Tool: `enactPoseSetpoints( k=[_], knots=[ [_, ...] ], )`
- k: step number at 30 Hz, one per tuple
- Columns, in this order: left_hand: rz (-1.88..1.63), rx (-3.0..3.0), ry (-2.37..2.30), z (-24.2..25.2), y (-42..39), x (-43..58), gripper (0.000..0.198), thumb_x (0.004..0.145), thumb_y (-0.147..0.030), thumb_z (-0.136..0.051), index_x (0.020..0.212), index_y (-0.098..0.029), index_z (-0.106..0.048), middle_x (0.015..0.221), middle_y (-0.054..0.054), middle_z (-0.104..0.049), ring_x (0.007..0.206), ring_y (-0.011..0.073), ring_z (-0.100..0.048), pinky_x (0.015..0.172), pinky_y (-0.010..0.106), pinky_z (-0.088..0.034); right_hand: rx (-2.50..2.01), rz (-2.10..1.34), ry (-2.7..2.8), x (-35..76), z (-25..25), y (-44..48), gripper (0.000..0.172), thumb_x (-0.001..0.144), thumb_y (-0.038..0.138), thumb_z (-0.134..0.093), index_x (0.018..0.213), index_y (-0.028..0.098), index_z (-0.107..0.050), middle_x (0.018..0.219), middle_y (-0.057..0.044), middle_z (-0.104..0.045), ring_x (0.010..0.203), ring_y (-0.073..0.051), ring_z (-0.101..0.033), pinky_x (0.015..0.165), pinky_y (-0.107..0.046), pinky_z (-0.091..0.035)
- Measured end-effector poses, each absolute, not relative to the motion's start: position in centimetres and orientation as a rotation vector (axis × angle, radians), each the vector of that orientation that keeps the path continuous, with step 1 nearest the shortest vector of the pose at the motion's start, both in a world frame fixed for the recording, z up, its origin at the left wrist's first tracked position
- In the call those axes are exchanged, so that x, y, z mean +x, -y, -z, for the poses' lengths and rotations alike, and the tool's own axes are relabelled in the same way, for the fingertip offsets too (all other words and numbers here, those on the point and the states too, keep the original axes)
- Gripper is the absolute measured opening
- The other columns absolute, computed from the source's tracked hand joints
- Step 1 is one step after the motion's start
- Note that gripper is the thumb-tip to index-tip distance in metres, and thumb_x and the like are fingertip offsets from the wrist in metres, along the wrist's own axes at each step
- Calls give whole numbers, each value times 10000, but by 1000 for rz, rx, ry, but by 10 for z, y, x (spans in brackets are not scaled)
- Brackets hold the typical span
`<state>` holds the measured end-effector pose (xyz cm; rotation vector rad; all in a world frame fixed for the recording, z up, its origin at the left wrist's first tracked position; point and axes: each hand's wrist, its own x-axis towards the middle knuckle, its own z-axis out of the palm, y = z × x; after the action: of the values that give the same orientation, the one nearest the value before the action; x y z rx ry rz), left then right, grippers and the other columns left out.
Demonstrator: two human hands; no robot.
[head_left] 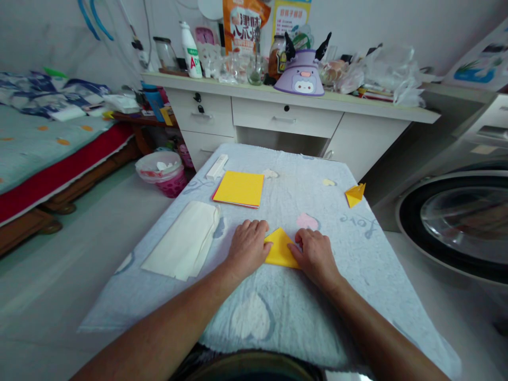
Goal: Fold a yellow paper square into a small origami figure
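Note:
A folded sheet of yellow origami paper [281,250] lies on the cloth-covered table, its peak pointing away from me. My left hand [249,246] has its thumb and curled fingers on the left side of the sheet. On the right side, my right hand [316,256] grips the lower corner, thumb on top. Parts of both edges are hidden under the fingers. Beyond my left hand sits a stack of square paper [240,188] with a yellow sheet uppermost. A small folded yellow paper piece [355,194] stands near the table's right edge.
Left on the pale blue tablecloth [254,317] lie a folded cream cloth or paper [184,241] and a narrow white box [217,166]. A white cabinet [278,114] borders the far side, a washing machine [468,201] the right. A pink bin [170,177] stands left.

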<state>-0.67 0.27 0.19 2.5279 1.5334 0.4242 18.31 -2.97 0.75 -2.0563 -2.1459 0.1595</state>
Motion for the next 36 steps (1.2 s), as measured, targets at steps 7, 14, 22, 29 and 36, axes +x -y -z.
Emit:
enactPoseSetpoints(
  k=[7,14,22,29,36],
  knots=[
    [-394,2561,-1446,-1,-2,-6,48,862,-241,-617,901,-215,-610,950,49,-600,967,234,-516,843,363,-413,-1767,-67,2337,176,-13,37,122,916,196,-541,895,190,-661,958,-68,-665,927,-232,-533,812,-356,-332],
    [-374,2546,-1429,1,-3,-5,82,873,-244,-605,941,-209,-635,978,56,-593,979,232,-507,860,367,-415,-1465,-200,2468,171,-7,47,234,955,170,-467,1080,168,-666,1166,-97,-665,1017,-217,-565,890,-357,-407],
    [-310,2643,-1366,-1,4,-14,292,900,-276,-568,1190,-303,-588,1073,44,-560,1024,236,-477,848,362,-399,-1521,-281,2447,172,-9,47,290,932,153,-465,1149,165,-658,1231,-106,-645,1095,-215,-566,952,-367,-444],
    [-227,2715,-1404,3,16,-34,425,939,-290,-487,1360,-344,-464,1303,74,-493,1142,277,-444,934,419,-372,-1601,-302,2446,169,-9,48,334,891,128,-480,1182,145,-644,1262,-105,-628,1119,-229,-552,984,-375,-421],
    [-212,2636,-1575,8,25,-58,529,934,-195,-419,1442,-342,-385,1398,88,-458,1222,291,-424,975,447,-369,-1747,-302,2408,157,-14,47,293,873,144,-514,1135,172,-642,1244,-96,-635,1080,-231,-570,941,-370,-408]
  ],
)
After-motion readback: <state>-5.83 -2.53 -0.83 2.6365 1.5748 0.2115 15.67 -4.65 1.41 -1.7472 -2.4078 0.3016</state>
